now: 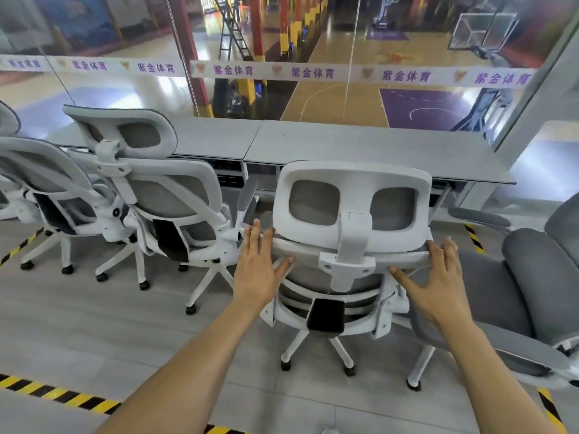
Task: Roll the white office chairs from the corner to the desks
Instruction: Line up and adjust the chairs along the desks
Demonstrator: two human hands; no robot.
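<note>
A white office chair [351, 211] with grey mesh and a two-window headrest stands right in front of me, facing the long grey desk [360, 145]. My left hand [258, 267] lies on the left end of its backrest's top rail, fingers over the rail and thumb under it. At the right end of the same rail my right hand [438, 277] holds it the same way. Two more white chairs [163, 195] [40, 183] stand in a row to the left, also facing the desk.
A grey padded chair [517, 277] stands close on the right, touching or nearly touching my chair. A glass wall [282, 57] rises behind the desk. Yellow-black tape [59, 394] marks the grey floor at the front left and at the right.
</note>
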